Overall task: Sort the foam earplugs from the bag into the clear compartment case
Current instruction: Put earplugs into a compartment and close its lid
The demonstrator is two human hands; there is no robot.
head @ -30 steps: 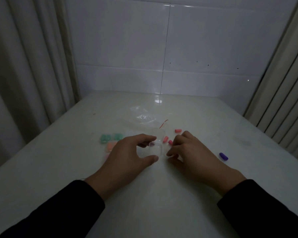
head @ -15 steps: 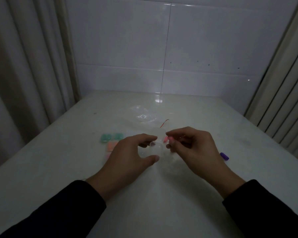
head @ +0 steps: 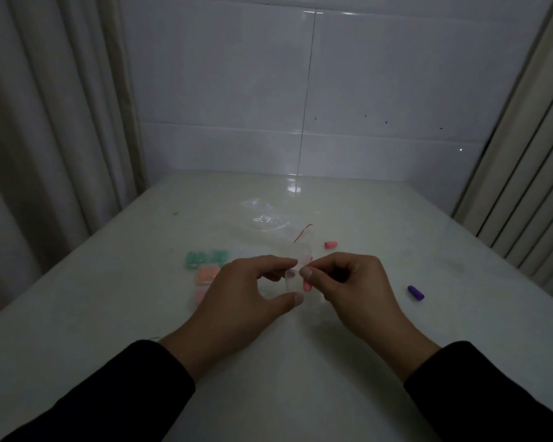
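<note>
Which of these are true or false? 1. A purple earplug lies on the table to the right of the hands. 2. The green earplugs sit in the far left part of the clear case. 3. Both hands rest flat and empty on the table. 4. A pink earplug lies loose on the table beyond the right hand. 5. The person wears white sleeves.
1. True: the purple foam earplug lies alone on the white table.
2. True: the green foam earplugs sit there in the clear plastic compartment case.
3. False: the left hand grips the case and the right hand pinches a pink earplug.
4. True: a loose pink earplug lies there.
5. False: the sleeves are black.
</note>
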